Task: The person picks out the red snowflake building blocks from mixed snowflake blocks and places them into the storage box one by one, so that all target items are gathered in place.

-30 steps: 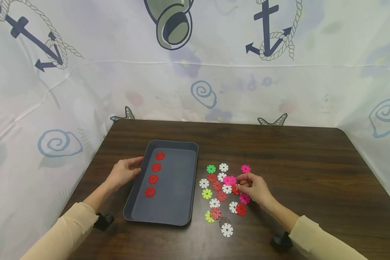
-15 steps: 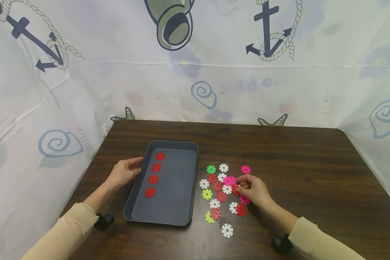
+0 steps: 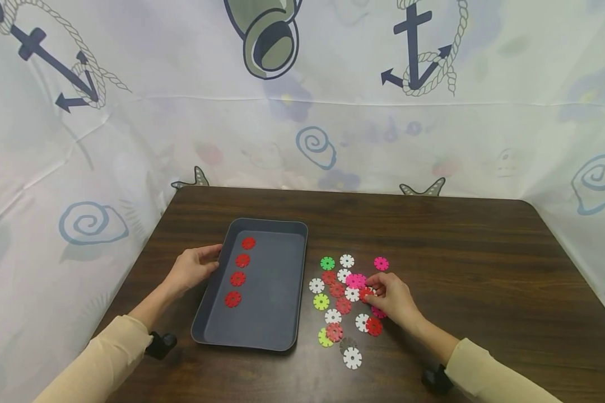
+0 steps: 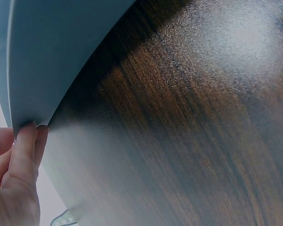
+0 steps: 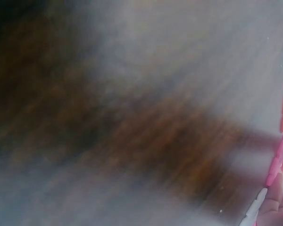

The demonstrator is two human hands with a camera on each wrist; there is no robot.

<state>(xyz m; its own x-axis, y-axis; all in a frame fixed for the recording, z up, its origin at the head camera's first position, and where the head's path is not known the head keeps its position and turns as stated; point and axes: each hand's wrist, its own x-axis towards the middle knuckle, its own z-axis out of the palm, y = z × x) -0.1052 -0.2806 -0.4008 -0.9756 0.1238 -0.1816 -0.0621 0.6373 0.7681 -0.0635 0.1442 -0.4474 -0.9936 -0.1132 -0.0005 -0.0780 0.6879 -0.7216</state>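
Observation:
In the head view, my left hand (image 3: 190,271) touches the left rim of a grey tray (image 3: 262,336), its fingertips against the outer side. In the left wrist view, extended fingers of that hand (image 4: 19,174) meet the tray wall (image 4: 52,52). Four red notched discs, the lowest a red disc (image 3: 233,299), form a column inside the tray. My right hand (image 3: 397,299) has its thumb and a finger around a red disc (image 3: 365,293) in the loose group. The right wrist view shows the hand (image 5: 276,207) beside a pink disc (image 5: 277,162); its grip is mostly out of frame.
Between tray and right hand lie several loose discs, some overlapping, including a green disc (image 3: 327,263), a yellow-green disc (image 3: 321,302) and a white disc (image 3: 352,358). A pink disc (image 3: 381,263) lies behind the right hand. Patterned cloth (image 3: 333,112) hangs beyond the brown table (image 3: 459,235).
My right hand has shifted slightly toward the table's front, and its fingertips have parted a little around the red disc. The left hand and the tray show no visible movement.

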